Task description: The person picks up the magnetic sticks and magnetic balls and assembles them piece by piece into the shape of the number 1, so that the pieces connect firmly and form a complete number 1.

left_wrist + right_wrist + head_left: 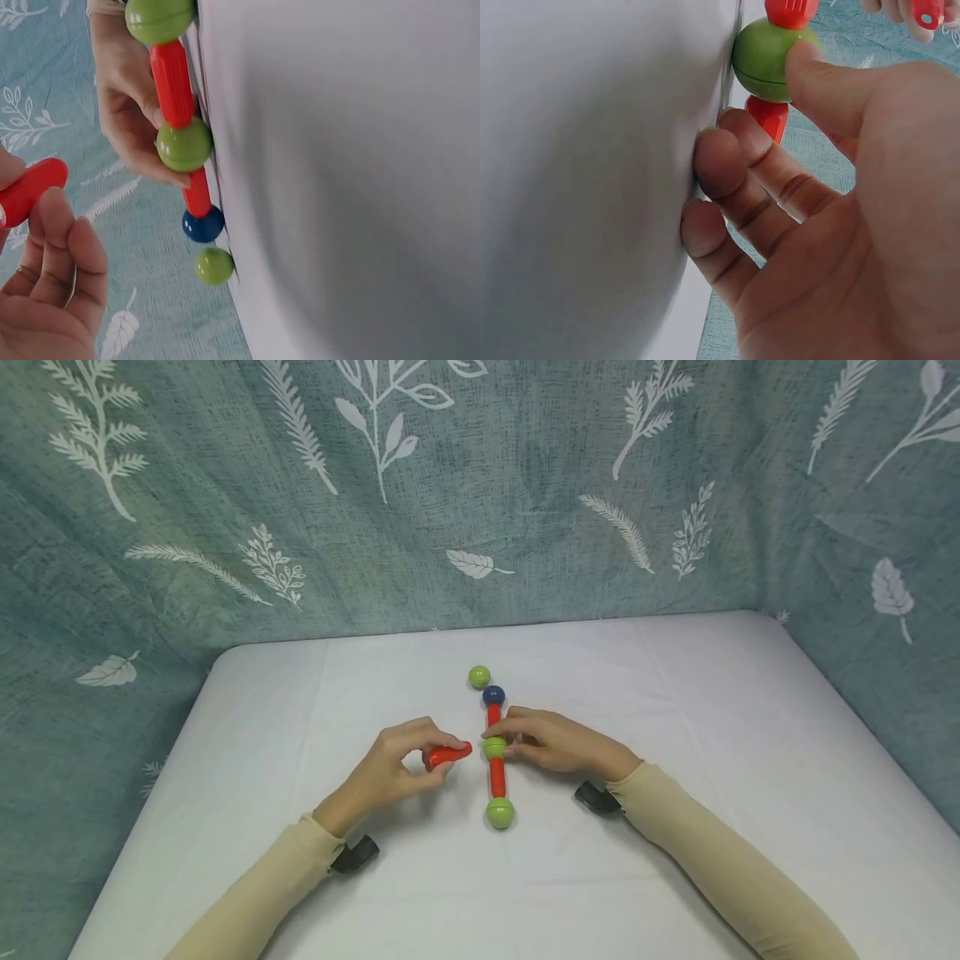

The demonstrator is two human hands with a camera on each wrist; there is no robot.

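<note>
"One loose red rod (450,755): where?"

"Just left of the chain (498,778), not touching it, pinched in the left hand (401,760)."

"Its long axis?"

"Roughly crosswise to the chain's, tip towards the middle ball (494,748). The right hand (558,742) is nearer that ball, gripping it between thumb and finger."

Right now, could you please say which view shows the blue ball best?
The left wrist view: the blue ball looks largest there, against a red stick. The head view shows it smaller; the right wrist view does not show it.
</note>
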